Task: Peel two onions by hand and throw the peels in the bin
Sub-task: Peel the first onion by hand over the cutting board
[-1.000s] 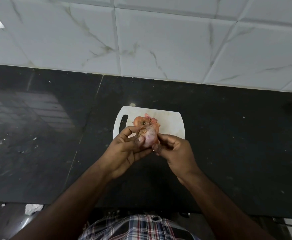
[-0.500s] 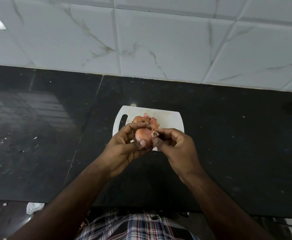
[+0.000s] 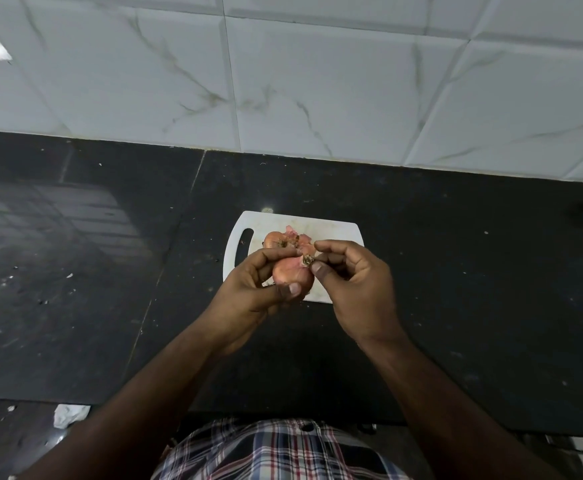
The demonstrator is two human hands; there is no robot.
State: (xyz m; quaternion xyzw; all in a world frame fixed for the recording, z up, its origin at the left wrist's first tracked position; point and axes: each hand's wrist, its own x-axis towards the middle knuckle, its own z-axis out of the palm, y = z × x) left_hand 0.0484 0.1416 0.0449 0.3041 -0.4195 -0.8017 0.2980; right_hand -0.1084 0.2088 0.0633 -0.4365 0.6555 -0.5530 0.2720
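Onion (image 3: 291,273) now turned smooth-side up, gripped by left hand (image 3: 252,292); right hand (image 3: 355,289) fingers pinch its tip.

Left hand (image 3: 248,292) covers the near and left side of the held onion (image 3: 291,273). Second onion (image 3: 276,240) on the cutting board (image 3: 335,233) half hidden behind the fingers; peels at its 3 o'clock blurred together. Board's near edge hidden by both hands. Forearms and plaid shirt (image 3: 276,452) cut off at 6 o'clock.

Dim, soft light; wide-angle edge distortion.
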